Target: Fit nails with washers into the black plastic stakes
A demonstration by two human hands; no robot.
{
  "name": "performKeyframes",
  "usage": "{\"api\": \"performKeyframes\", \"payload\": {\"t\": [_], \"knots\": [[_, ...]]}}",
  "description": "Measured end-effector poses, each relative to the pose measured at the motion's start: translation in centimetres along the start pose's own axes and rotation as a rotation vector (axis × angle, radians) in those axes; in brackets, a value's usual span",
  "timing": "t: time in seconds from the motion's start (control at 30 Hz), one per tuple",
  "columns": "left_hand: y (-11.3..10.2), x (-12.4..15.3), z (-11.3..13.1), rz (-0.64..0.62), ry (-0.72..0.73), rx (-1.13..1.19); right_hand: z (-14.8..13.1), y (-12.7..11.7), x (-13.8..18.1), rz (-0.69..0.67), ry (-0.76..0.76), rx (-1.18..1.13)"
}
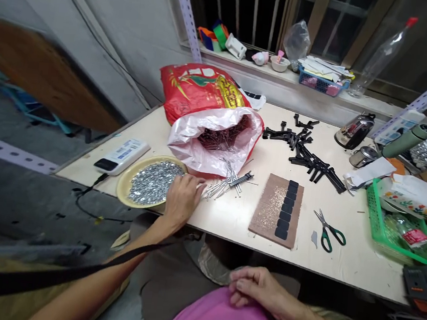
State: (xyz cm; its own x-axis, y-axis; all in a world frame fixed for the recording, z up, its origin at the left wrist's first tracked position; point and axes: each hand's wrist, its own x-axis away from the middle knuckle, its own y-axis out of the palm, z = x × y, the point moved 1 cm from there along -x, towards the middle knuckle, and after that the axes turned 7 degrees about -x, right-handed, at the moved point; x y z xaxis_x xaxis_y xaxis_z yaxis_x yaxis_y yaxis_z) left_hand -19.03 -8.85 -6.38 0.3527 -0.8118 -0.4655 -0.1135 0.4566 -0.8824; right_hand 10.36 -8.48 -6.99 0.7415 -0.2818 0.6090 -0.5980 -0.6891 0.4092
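Observation:
My left hand rests at the table's front edge, between a yellow plate of small shiny metal pieces and a loose pile of long nails. Its fingers are curled together, and what they may hold is hidden. Over my lap, my right hand has its fingers bent and thumb pressed in; anything in it is too small to make out. A black plastic clip lies across the nails. Behind them a red and white bag lies with its mouth open, full of more nails.
Black plastic parts are heaped at the back. A brown board carries black pads. Scissors and a green basket stand to the right; a white power bank lies left.

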Motion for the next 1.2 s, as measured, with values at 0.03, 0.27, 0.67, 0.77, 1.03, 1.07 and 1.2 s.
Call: {"api": "performKeyframes", "payload": {"t": [0.03, 0.27, 0.67, 0.77, 1.03, 1.07, 1.2], "knots": [[-0.4, 0.0, -1.1, -0.002, -0.037, -0.015, -1.3, 0.5, -0.2, -0.048, -0.162, 0.241], [-0.6, 0.3, -9.1, -0.181, -0.247, -0.090, -11.7, -0.6, -10.8, 0.158, -1.200, 1.631], [1.1, -1.5, -11.7, -0.312, -0.136, -0.113, -14.3, -1.5, -18.7, 0.093, -1.363, 2.103], [1.5, -2.1, -11.9, -0.328, -0.101, -0.146, -14.7, -1.6, -18.9, 0.024, -1.394, 2.108], [2.4, -3.2, -12.3, -0.363, -0.012, -0.079, -14.9, -0.8, -16.9, -0.051, -1.434, 1.847], [2.4, -3.3, -12.4, -0.361, -0.010, -0.069, -14.8, -0.4, -16.6, -0.027, -1.420, 1.774], [2.2, -3.2, -12.4, -0.362, -0.021, -0.045, -14.5, 2.0, -15.5, 0.089, -1.335, 1.502]]}}
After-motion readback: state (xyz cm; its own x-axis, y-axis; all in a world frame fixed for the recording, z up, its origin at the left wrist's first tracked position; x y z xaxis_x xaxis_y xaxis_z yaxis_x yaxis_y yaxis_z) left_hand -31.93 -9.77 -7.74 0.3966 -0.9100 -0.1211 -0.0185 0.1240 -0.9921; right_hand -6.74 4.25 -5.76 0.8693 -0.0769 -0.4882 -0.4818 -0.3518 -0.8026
